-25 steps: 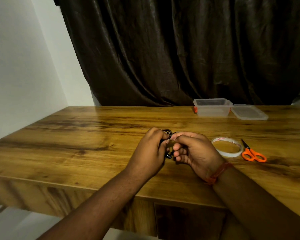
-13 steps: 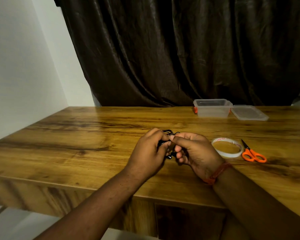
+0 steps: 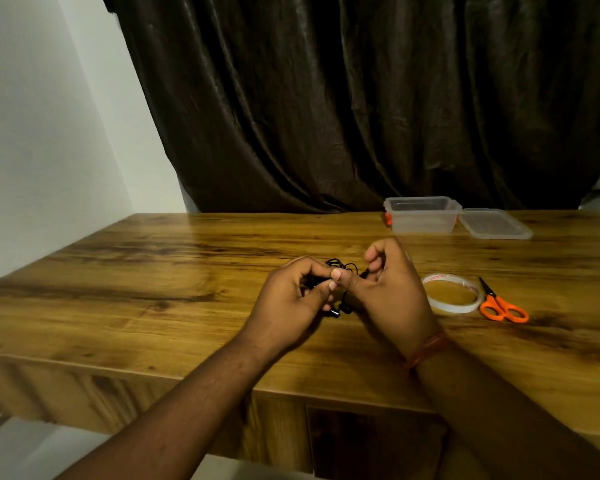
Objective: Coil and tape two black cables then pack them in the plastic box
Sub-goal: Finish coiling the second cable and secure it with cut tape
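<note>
A small bundle of thin black cable (image 3: 342, 266) sits between my two hands, just above the wooden table (image 3: 153, 289). My left hand (image 3: 291, 299) grips the bundle with curled fingers. My right hand (image 3: 385, 285) pinches the cable with its thumb and its fingers curl over it. Two small black ends (image 3: 340, 310) hang below the hands. Most of the coil is hidden by my fingers. The clear plastic box (image 3: 421, 216) stands open at the back, its lid (image 3: 494, 224) beside it on the right.
A roll of clear tape (image 3: 452, 297) lies flat just right of my right hand, with orange-handled scissors (image 3: 501, 304) beside it. A dark curtain hangs behind the table and a white wall is to the left.
My right hand has turned and lifted, its fingers now raised over the cable. The left hand keeps its grip on the bundle in the same spot.
</note>
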Action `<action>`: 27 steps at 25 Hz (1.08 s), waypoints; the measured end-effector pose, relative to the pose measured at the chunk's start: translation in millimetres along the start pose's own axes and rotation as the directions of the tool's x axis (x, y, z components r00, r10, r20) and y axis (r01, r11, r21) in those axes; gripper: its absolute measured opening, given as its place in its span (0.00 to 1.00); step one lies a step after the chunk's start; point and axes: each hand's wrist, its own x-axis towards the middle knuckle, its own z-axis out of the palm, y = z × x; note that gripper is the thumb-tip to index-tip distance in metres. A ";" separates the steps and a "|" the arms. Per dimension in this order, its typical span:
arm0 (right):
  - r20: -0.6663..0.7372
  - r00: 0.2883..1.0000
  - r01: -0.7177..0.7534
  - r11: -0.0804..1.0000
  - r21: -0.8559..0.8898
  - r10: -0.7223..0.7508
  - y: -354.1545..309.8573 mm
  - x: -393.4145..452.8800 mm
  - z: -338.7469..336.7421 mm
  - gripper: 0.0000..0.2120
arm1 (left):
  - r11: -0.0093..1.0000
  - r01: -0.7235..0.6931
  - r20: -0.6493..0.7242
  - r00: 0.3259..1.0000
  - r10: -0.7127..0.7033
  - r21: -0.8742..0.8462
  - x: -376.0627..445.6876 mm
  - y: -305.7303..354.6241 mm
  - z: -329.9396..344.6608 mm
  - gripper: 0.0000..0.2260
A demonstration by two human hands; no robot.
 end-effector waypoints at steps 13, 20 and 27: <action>0.294 0.949 0.038 0.969 0.242 -0.111 -6.8 1.5 -6.9 0.05 | 0.896 0.222 0.209 0.966 -0.149 -0.385 -1.1 -10.6 -1.5 0.07; 0.283 0.959 -0.070 0.940 0.335 -0.030 -2.5 2.1 -3.0 0.09 | 0.869 0.213 0.199 0.971 -0.136 -0.446 -1.7 -6.1 0.6 0.11; 0.311 0.949 -0.192 0.883 0.427 0.056 -0.1 2.7 -3.4 0.05 | 1.000 0.004 0.100 0.995 -0.003 -0.008 -6.4 -2.7 0.3 0.06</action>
